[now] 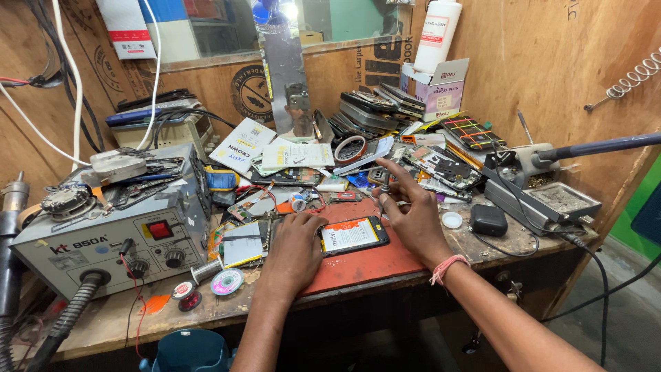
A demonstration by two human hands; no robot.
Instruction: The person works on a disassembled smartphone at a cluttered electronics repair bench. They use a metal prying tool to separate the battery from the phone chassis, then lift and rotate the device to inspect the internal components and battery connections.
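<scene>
A wooden bench [138, 320] is spreading across the scene, cluttered from near edge to far wall. At its left a grey rework station [110, 238] is sitting, with a red switch and two knobs on its front and a hose running off the near left. At the right a soldering stand [544, 200] is resting, its tray facing near. A pile of phones [375, 110] is leaning against the far wall, and a white bottle [437, 31] is standing on a box behind it. A red mat [372, 265] is lying at the near middle, and an opened phone [352, 235] is lying flat on it, battery up.

The left hand [292, 251] is pressing flat on the mat, fingers released, its fingertips touching the phone's left end. The right hand [410, 210] is hovering just right of the phone, thumb and forefinger pinching a small dark tool [385, 184] upright over the phone's far right corner. A pink band [447, 267] is circling that wrist. A black case [488, 220] and a white cap [452, 220] are lying right of the hand. Solder spools [227, 282] are sitting near left of the mat.
</scene>
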